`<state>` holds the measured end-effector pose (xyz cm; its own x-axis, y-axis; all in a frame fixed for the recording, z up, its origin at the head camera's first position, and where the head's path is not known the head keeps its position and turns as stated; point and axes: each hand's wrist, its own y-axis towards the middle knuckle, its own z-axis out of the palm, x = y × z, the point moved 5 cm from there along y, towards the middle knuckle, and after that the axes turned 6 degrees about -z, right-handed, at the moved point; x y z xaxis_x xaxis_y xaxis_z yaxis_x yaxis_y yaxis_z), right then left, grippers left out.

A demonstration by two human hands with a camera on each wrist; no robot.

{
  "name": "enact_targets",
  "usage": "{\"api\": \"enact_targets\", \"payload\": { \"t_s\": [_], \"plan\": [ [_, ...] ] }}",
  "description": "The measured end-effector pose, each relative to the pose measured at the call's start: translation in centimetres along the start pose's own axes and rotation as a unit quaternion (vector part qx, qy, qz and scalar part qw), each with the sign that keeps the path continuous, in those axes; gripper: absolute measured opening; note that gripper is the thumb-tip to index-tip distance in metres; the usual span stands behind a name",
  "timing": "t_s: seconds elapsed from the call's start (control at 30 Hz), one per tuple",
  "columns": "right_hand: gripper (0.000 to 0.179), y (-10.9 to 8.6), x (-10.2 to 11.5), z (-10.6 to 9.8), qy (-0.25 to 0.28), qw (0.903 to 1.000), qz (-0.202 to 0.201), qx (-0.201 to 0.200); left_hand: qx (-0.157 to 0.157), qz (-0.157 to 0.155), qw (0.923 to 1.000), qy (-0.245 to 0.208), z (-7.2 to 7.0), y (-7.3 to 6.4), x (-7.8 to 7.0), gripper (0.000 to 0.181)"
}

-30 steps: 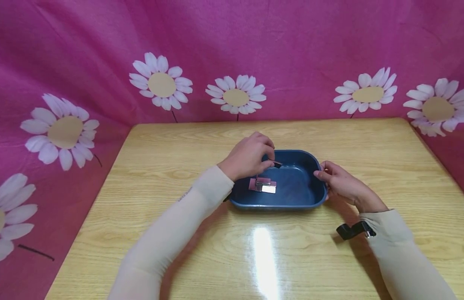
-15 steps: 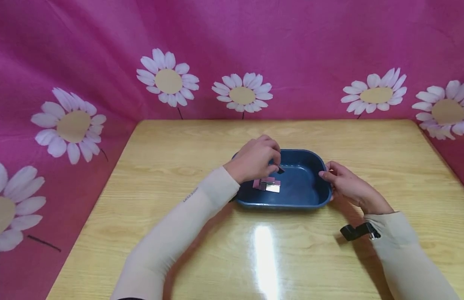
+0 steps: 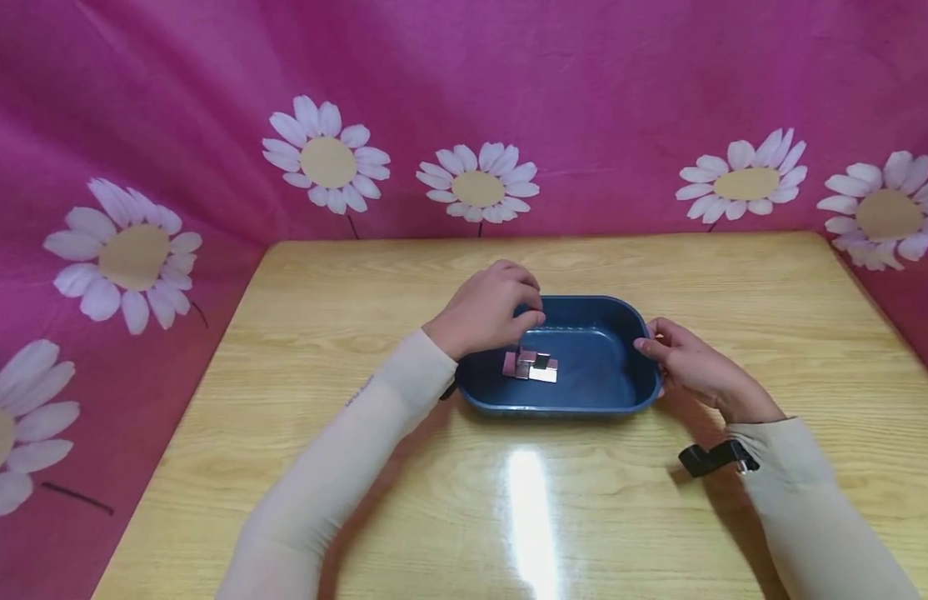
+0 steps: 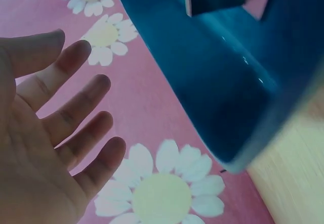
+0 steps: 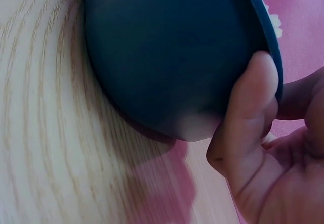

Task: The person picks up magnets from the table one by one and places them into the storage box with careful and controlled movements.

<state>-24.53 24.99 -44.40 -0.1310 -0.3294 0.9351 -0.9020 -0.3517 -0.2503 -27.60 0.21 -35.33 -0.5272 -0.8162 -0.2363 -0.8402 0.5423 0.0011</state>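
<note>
My left hand [image 3: 488,308] is above the left part of a dark blue oval-cornered tub [image 3: 561,411]. In the left wrist view the fingers of this left hand [image 4: 55,123] are loosely spread, and nothing is in them. Several small shiny rectangular pieces [image 3: 542,375], pinkish and silvery, lie in a heap on the tub floor. A dark-sided piece [image 4: 217,0] rests on top of them. My right hand [image 3: 692,371] holds the tub's right end, pinching its rim between thumb and fingers, as the right wrist view also shows. What kind the pieces are is unclear.
The tub stands on a light wood-grain table [image 3: 344,333]. A pink cloth [image 3: 584,100] printed with white daisies hangs behind and at the sides. A black strap mount [image 3: 707,460] sticks out from the right wrist.
My left hand has let go of the dark-sided piece, which now lies on the heap. The hand has drawn back slightly to the left. My right hand keeps its hold on the rim.
</note>
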Motion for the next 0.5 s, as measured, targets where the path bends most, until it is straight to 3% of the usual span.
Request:
{"api": "enact_targets", "payload": {
  "t_s": [0.27,0.5],
  "plan": [
    [0.012,-0.1,0.0,-0.2,0.003,1.0,0.0,-0.003,0.013,-0.032,0.9991,-0.025,-0.1,-0.9,1.8,0.031],
    [0.012,0.0,0.0,-0.2,-0.001,1.0,0.002,-0.001,-0.004,-0.062,0.9969,-0.049,-0.4,-2.0,3.9,0.029]
  ]
}}
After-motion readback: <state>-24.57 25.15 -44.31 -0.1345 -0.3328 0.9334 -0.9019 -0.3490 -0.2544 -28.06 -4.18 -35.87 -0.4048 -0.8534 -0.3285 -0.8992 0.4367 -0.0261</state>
